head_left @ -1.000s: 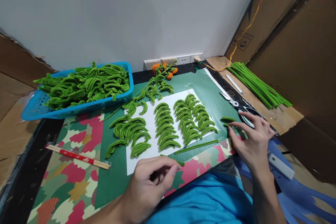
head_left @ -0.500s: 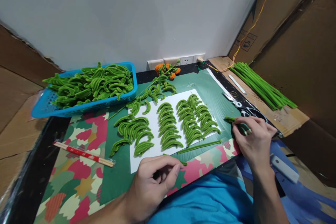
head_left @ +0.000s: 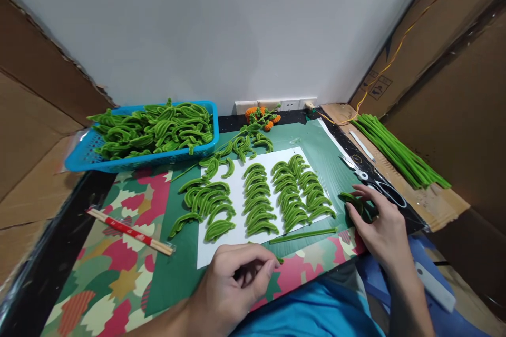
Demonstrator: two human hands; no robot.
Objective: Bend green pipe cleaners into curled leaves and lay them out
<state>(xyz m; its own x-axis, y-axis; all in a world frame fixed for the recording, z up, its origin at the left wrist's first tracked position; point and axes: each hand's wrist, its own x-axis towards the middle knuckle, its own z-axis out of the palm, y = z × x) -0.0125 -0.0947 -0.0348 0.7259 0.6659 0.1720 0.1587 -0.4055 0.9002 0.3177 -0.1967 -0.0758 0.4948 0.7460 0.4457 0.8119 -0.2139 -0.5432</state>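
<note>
My left hand (head_left: 237, 281) is closed in a pinch at the table's front edge. A green fuzzy stem tip (head_left: 280, 260) shows beside its fingertips; whether the pinch holds it I cannot tell. At the right, my right hand (head_left: 379, 221) has thumb and index finger apart, over a few curved green chenille-stem pieces (head_left: 351, 199). Part of these lies hidden behind the fingers. Between the hands is one straight chenille stem (head_left: 302, 236). Beyond it, rows of bent green chenille leaves (head_left: 259, 200) lie on a white sheet (head_left: 209, 255).
A blue basket (head_left: 215, 137) heaped with green leaves stands back left. Wrapped chopsticks (head_left: 130, 230) lie left. Orange chenille flowers (head_left: 272, 122) rest by the wall sockets. Scissors (head_left: 381, 187), a white pen (head_left: 361, 146) and a bundle of green stems (head_left: 401, 152) lie right.
My right thumb and index finger have spread apart from a pinch at the green pieces. My left hand keeps its pinch. The view has shifted slightly.
</note>
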